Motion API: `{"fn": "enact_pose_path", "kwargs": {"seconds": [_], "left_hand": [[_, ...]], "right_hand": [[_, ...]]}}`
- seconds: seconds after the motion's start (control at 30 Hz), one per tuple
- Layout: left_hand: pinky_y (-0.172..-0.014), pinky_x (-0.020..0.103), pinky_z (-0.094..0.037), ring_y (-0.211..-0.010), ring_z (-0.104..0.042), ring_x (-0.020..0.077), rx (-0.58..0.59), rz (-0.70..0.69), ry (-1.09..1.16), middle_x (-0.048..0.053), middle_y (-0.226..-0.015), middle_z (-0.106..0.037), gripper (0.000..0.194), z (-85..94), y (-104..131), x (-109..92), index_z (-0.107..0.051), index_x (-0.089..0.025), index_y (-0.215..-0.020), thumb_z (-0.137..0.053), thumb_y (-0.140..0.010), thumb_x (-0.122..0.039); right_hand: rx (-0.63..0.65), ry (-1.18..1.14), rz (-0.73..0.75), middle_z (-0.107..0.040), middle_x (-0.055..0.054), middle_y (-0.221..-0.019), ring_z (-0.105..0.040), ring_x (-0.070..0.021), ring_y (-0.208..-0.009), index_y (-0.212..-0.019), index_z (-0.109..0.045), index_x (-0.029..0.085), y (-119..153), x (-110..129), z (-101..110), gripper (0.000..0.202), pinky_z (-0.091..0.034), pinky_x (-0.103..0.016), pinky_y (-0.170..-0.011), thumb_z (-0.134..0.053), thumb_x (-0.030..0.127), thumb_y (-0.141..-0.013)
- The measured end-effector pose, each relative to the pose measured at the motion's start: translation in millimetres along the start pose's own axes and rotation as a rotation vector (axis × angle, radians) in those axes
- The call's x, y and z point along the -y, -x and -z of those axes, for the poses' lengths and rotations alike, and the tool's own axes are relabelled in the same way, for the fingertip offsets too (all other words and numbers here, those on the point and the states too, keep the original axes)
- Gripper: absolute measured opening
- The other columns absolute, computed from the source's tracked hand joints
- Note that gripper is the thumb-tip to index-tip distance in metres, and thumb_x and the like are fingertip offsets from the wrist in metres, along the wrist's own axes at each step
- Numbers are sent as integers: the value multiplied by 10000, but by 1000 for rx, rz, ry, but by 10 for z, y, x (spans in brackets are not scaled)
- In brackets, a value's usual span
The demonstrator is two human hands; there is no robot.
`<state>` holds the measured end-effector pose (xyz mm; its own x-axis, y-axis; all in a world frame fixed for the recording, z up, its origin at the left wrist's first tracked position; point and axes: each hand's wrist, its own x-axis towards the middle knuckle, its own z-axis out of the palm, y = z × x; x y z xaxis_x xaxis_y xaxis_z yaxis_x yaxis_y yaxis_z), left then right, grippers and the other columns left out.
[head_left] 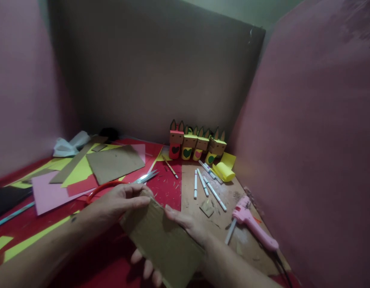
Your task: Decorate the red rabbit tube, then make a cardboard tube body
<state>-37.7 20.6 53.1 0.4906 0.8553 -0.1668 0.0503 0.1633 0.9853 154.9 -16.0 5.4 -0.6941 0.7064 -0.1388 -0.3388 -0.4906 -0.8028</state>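
A rectangular piece of brown cardboard is tilted close to the camera, above the red table surface. My left hand pinches its upper left corner, thumb on top. My right hand holds it from the right, with the thumb at the top edge and fingertips showing beneath the left edge. Just beyond my left hand lie scissors with red handles, partly hidden by that hand.
Cardboard and coloured paper sheets lie left. Decorated figures stand at the back. White markers, a pencil and a yellow paper roll lie before them. A pink glue gun rests right.
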Motion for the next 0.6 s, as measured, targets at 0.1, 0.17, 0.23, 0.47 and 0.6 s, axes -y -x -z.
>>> {"fn": "enact_pose_path", "kwargs": {"seconds": [0.1, 0.17, 0.23, 0.47, 0.6], "left_hand": [[-586, 218, -442, -601, -604, 142, -14, 31, 89, 12, -682, -676, 227, -17, 11, -41, -649, -143, -757, -707, -781, -361], [-550, 206, -446, -584, -611, 141, -118, 19, 173, 18, -683, -691, 214, -6, -7, -54, -666, -133, -796, -715, -776, -341], [-544, 211, -470, -596, -624, 150, -230, -17, 287, 29, -712, -706, 203, 30, -49, -50, -677, -126, -856, -725, -764, -301], [-602, 288, -552, -640, -652, 188, -186, -4, 449, 49, -731, -698, 220, 11, -162, 88, -689, -124, -897, -752, -704, -210], [-606, 331, -556, -605, -638, 183, -14, 61, 423, 24, -718, -673, 237, -123, -135, 145, -671, -160, -912, -766, -710, -240]], "right_hand": [[137, -106, -160, -697, -197, -1066, -678, -303, -907, -1064, -624, 74, 72, 81, -118, 842, -490, -492, -879, -451, 802, -677], [99, -154, -132, -703, -200, -1035, -686, -265, -829, -1043, -653, 51, 107, 117, -182, 803, -480, -473, -892, -453, 757, -717], [-26, -163, 24, -710, -174, -1023, -685, -223, -790, -1028, -676, 64, 127, 124, -225, 590, -488, -433, -880, -583, 576, -750], [-267, -15, 343, -707, -59, -1043, -691, -171, -760, -1067, -655, 202, 90, 2, -250, 578, -547, -282, -669, -835, 149, -520], [-364, 69, 466, -724, -20, -833, -671, -180, -795, -954, -681, 183, 85, -24, -202, 384, -554, -308, -753, -823, 234, -601]]}}
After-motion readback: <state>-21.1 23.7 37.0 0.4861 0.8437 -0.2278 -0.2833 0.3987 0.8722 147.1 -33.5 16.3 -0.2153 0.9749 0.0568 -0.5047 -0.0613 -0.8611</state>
